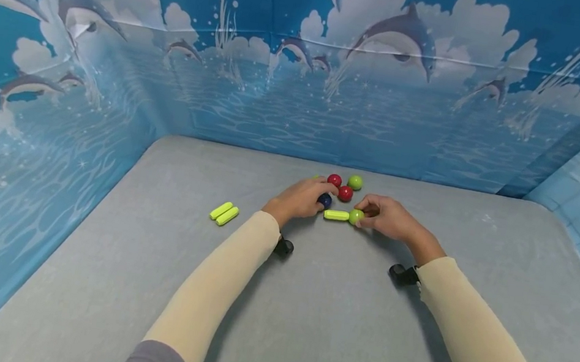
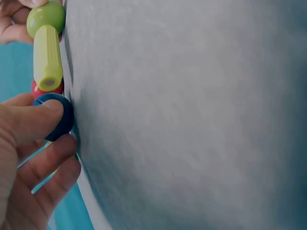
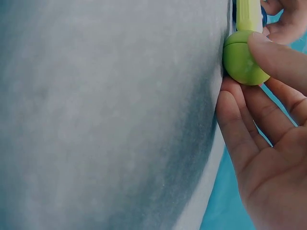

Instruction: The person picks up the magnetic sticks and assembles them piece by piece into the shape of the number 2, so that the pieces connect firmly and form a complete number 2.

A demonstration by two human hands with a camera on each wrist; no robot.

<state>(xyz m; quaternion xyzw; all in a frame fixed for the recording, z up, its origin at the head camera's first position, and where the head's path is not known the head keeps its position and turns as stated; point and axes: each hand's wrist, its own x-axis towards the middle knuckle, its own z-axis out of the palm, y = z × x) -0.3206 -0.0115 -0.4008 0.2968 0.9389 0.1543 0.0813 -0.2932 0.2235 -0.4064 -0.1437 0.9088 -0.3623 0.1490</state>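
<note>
Yellow-green rod (image 1: 336, 215) lying crosswise between the hands, its free end turned toward the blue ball (image 1: 325, 201)

The rod's long axis is aligned left to right, its right end set against a green ball (image 1: 356, 217) that is pinched by the right hand (image 1: 389, 218), the nearer one; the blue ball is gripped in the left hand's (image 1: 301, 198) fingers just beside the rod's left end, slightly behind it in the head view

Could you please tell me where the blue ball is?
In the head view, the blue ball is just right of centre, held by the left hand beside the nearer red ball.
</note>
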